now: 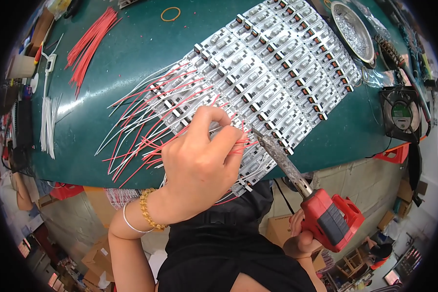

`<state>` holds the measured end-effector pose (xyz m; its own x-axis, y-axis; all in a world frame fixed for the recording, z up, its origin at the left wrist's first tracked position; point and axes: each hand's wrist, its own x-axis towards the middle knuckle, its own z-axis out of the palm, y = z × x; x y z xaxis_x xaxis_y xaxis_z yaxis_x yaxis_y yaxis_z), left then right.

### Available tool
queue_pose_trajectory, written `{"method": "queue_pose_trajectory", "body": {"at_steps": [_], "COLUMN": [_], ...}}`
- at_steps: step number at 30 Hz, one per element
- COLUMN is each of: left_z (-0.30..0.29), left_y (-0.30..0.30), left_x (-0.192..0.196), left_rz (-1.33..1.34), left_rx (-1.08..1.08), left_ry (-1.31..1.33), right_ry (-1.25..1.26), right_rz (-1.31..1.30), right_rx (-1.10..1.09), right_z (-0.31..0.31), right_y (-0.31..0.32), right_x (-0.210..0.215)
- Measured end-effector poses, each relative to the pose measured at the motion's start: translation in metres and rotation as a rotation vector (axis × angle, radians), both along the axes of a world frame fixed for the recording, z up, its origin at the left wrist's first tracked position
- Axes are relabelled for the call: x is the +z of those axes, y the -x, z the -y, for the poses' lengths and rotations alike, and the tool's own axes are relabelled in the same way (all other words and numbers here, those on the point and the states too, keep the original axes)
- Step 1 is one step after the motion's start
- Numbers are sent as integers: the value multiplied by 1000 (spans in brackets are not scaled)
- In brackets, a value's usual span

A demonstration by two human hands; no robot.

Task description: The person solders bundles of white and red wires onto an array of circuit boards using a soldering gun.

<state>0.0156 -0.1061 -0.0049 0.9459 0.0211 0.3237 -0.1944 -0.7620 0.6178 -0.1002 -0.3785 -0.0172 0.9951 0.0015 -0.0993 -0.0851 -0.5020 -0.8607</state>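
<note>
A large panel of small white circuit boards (282,73) lies slantwise on the green table, rows of small components across it. Red and white wires (131,117) fan out from the boards at its left end. My left hand (199,160) is over the near left part of the panel, thumb and forefinger pinched on thin red wires (237,146). In my right hand (304,233) is a red and black soldering gun (328,219). Its long metal barrel slants up to the left, and the tip is at the boards just beside the left fingertips. Whether tip and wire touch, I cannot tell.
A bundle of red wires (90,46) and one of white wires (48,129) lie at the left. Far off is a rubber band (170,13). A metal dish (353,31) of silvery bits and a black fan (401,114) stand at the right. Cardboard boxes (99,255) are below.
</note>
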Motion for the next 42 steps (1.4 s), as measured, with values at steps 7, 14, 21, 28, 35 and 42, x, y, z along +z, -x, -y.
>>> {"method": "queue_pose_trajectory", "body": {"at_steps": [7, 14, 21, 28, 35, 42], "left_z": [1, 1, 3, 0, -17, -14], "left_y": [-2, 0, -3, 2, 2, 14], "left_x": [2, -3, -2, -4, -8, 29], "left_rz": [3, 34, 45, 32, 160, 104], "left_rx": [-21, -11, -12, -7, -136, -5], "left_ry": [-36, -47, -16, -36, 9, 113], "right_ry": [-187, -214, 4, -396, -541, -667], "right_rz": [-243, -241, -118, -205, -286, -89], "right_rx": [-29, 28, 62, -32, -99, -61], "right_z": [-13, -8, -7, -18, -21, -15], "right_y": [-21, -13, -18, -22, -15, -9], "right_x": [29, 14, 22, 18, 18, 12]}}
